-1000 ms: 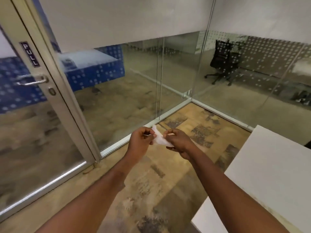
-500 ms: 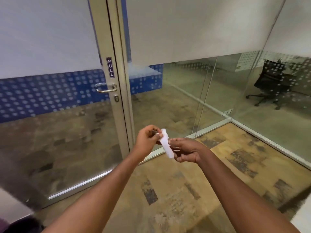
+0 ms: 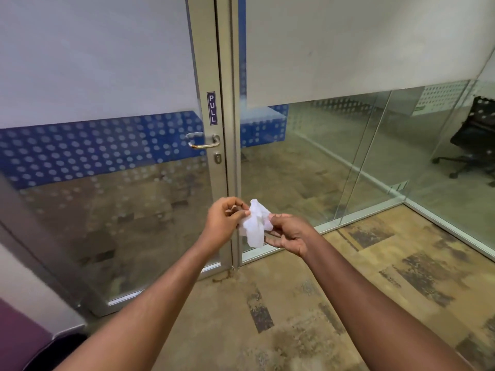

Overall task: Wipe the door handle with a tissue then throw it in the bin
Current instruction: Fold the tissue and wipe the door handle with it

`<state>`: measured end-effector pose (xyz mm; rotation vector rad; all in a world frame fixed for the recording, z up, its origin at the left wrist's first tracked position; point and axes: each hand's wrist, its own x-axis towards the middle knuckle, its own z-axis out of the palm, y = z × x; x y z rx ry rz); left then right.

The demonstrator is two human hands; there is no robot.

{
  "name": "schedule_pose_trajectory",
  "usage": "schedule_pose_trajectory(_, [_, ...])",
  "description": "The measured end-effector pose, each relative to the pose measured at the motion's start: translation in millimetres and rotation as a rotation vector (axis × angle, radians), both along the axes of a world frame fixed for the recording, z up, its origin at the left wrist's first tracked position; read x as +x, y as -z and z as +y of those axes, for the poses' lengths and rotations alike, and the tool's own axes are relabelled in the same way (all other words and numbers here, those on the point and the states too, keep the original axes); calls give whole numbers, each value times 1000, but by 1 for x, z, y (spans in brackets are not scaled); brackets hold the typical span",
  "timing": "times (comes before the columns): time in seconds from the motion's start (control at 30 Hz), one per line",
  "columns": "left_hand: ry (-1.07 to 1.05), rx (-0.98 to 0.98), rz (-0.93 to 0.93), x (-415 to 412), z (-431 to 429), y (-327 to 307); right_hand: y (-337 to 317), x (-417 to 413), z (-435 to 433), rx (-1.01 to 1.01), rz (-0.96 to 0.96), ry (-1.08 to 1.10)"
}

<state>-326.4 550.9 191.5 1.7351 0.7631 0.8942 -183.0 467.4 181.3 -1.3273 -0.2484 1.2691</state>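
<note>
A crumpled white tissue (image 3: 255,223) hangs between my two hands at chest height. My left hand (image 3: 225,219) pinches its upper left edge, and my right hand (image 3: 288,232) grips its right side. Straight ahead and higher up, a metal lever door handle (image 3: 203,141) sits on the frame of a glass door (image 3: 112,210), under a small PULL sign (image 3: 211,107). Both hands are well below the handle and apart from it. No bin is in view.
Glass partition walls (image 3: 334,162) run to the right, with frosted upper panels. A black office chair (image 3: 474,140) stands behind the glass at far right. A keyhole (image 3: 218,158) lies under the handle. A purple object (image 3: 18,338) fills the bottom left corner. Patterned carpet covers the floor.
The view has swung left, so the door and its handle now sit in the middle. The tissue has gone from a narrow folded strip to a looser crumpled wad between my hands.
</note>
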Motion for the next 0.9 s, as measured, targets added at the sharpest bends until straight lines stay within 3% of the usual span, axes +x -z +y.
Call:
schedule_pose_trajectory(0.23, [-138,-100,39,7,34,-11,-18,17,49,96,-214,87])
schedule_pose_trajectory(0.33, [-112,-422,-15,16,49,-19,-30,26,69,168,-351,91])
schedule_pose_trajectory(0.4, [13,-653,-23,21,55,-22,-34,32,79,234,-470,69])
schedule_pose_trajectory(0.47, [95,-754,-14,27,59,-21,-33,39,87,288,-568,28])
schedule_pose_trajectory(0.57, [53,-739,-91,42,67,-21,-31,50,99,283,-707,-12])
schedule_pose_trajectory(0.7, [-84,-617,-152,55,75,-20,-28,62,110,133,-1044,-64])
schedule_pose_trajectory(0.77, [-107,-586,-176,59,78,-19,-27,63,114,66,-976,-183])
schedule_pose_trajectory(0.9, [-135,-531,-226,66,84,-17,-25,64,122,17,-416,-362])
